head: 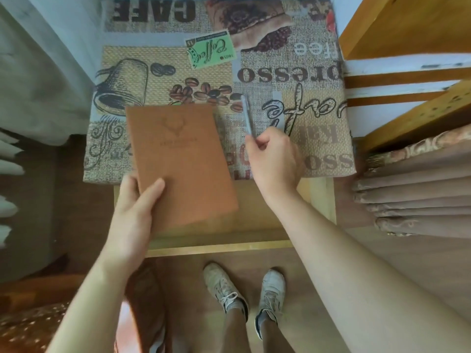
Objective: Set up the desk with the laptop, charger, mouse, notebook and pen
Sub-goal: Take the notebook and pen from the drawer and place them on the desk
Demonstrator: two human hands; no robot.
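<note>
One notebook [178, 159], one pen [246, 114], two hands [135, 207], two shoes [224, 286].

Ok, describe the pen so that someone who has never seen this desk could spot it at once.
Find the desk covered by a coffee-print cloth. Just right of the brown notebook, which the left hand grips, the right hand pinches the pen. It is the only slim, pale, see-through stick, pointing away over the printed coffee beans.

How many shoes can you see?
2: the left shoe and the right shoe stand side by side on the floor, below the desk.
</note>
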